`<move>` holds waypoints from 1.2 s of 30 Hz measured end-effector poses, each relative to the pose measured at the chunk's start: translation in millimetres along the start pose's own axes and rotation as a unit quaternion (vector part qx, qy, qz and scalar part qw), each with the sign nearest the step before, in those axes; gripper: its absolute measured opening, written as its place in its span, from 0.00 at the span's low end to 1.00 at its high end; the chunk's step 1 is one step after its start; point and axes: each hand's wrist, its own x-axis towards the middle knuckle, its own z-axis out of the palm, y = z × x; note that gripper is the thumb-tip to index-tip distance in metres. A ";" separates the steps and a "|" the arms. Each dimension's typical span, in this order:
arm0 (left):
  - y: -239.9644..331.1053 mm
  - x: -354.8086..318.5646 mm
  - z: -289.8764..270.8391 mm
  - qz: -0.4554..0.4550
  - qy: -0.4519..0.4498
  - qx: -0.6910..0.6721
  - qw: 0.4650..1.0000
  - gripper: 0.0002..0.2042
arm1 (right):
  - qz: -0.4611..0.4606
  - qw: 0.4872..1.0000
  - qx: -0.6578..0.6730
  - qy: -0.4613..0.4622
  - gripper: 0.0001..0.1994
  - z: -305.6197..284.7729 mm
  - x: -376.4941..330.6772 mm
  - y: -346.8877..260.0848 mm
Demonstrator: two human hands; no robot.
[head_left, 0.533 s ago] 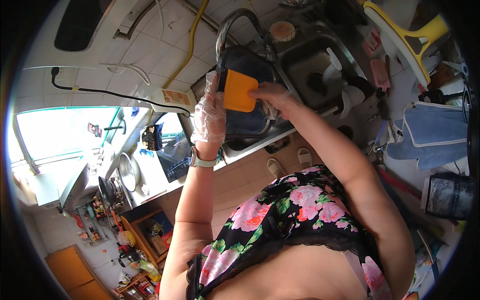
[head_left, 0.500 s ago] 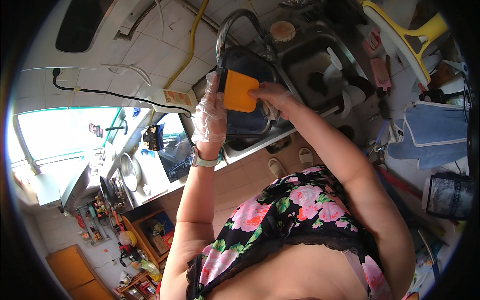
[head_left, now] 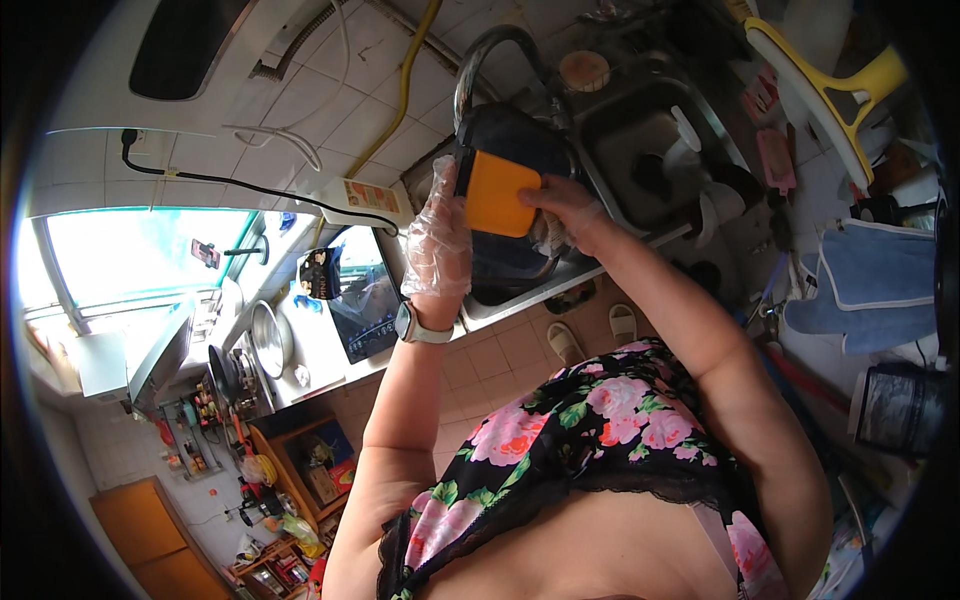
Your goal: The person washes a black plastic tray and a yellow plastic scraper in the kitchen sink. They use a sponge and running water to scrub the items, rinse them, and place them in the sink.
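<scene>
Above the left sink basin I hold a flat orange piece with a black edge [head_left: 500, 195]; its exact kind is unclear. My left hand [head_left: 437, 245], in a clear plastic glove, grips its black side, fingers pointing up along it. My right hand [head_left: 568, 207] pinches its right edge with the thumb on top. A greyish crumpled cloth [head_left: 550, 236] sticks out under the right hand's fingers. Behind the piece lies a large dark rectangular thing [head_left: 515, 135] with rounded corners, over the basin. My right hand's palm side is hidden.
A curved metal faucet [head_left: 472, 62] rises at the sink's far side. The right steel basin [head_left: 615, 115] holds pale dishes [head_left: 718, 210]. A black cooktop [head_left: 362, 318] and a metal pan [head_left: 270, 340] sit left. Blue cloths [head_left: 870, 270] hang at right.
The whole scene has shifted slightly right and down in view. Both hands keep hold of the orange piece, in nearly the same pose relative to the sink.
</scene>
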 end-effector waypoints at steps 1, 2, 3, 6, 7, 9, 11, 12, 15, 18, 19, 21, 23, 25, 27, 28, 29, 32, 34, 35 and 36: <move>5.0 -0.1 -0.8 -0.006 -0.001 0.007 1.000 0.20 | -0.015 1.000 0.005 0.017 0.24 1.3 1.2 0.0; 15.1 -0.2 -2.2 -0.013 -0.002 0.013 1.000 0.20 | -0.031 0.999 0.010 0.035 0.23 3.7 2.6 -0.4; 21.9 -0.4 -1.7 -0.019 -0.003 0.020 1.000 0.20 | -0.047 0.997 0.015 0.052 0.22 5.2 3.2 -1.5; 22.8 -1.0 4.7 -0.032 0.000 -0.013 0.999 0.21 | -0.035 0.998 0.007 0.060 0.20 9.9 -4.4 -14.9; 31.2 0.0 4.5 -0.029 -0.026 -0.003 0.999 0.22 | -0.027 0.999 0.006 0.042 0.20 0.3 -4.0 -12.6; 57.0 4.9 -6.5 -0.024 -0.071 0.022 0.997 0.25 | -0.010 1.000 0.004 -0.005 0.19 -18.9 -0.7 -12.1; 41.7 1.3 0.2 0.079 -0.040 -0.042 0.995 0.26 | -0.001 0.999 -0.010 -0.043 0.20 -14.4 -16.2 -30.3; 37.2 -2.5 -1.2 0.000 -0.056 -0.200 0.978 0.25 | 0.010 0.999 -0.017 -0.037 0.21 -27.9 -19.4 -30.8; 2.4 -1.0 -0.4 -0.177 -0.017 -0.330 0.927 0.22 | 0.030 0.998 0.002 0.063 0.23 -37.2 -24.6 -28.1; -94.9 -13.1 21.5 -0.098 0.069 0.071 0.990 0.29 | 0.035 0.990 0.003 0.135 0.23 -56.0 -38.5 -29.4; -118.0 -16.6 28.7 -0.086 0.059 0.172 0.980 0.31 | 0.019 0.982 0.010 0.188 0.23 -67.7 -37.7 -22.5; -171.4 -33.7 44.6 -0.139 0.014 0.243 0.960 0.35 | 0.023 0.943 0.068 0.324 0.24 -59.3 -48.2 -26.5; -196.7 -37.2 58.7 -0.271 -0.056 0.151 0.949 0.32 | -0.007 0.944 0.082 0.320 0.24 -92.1 -62.6 -16.9; -211.3 -29.4 69.7 -0.358 -0.167 -0.002 0.919 0.21 | -0.002 0.935 -0.037 0.352 0.26 -116.6 -82.2 -17.5; -210.5 -27.2 79.8 -0.493 -0.153 -0.136 0.845 0.18 | 0.014 0.901 -0.205 0.381 0.28 -115.3 -100.2 -35.3; -243.3 -36.7 91.4 -0.408 -0.171 -0.093 0.892 0.17 | 0.011 0.889 -0.251 0.382 0.29 -108.1 -107.7 -46.6; -242.2 -35.7 98.8 -0.432 -0.150 -0.118 0.881 0.16 | -0.016 0.901 -0.216 0.376 0.31 -99.9 -117.3 -62.9; -270.7 -53.0 115.5 -0.343 -0.129 -0.145 0.919 0.16 | -0.081 0.912 -0.269 0.299 0.35 -59.9 -144.9 -109.1; -255.8 -60.5 114.4 -0.315 -0.139 -0.170 0.923 0.17 | -0.117 0.888 -0.366 0.253 0.32 -46.1 -148.5 -114.4; -244.6 -63.2 111.5 -0.306 -0.135 -0.182 0.925 0.18 | -0.111 0.874 -0.417 0.224 0.30 -33.4 -146.8 -113.5; -233.0 -66.1 109.0 -0.300 -0.128 -0.197 0.925 0.19 | -0.047 0.843 -0.492 0.215 0.26 -45.5 -144.3 -110.7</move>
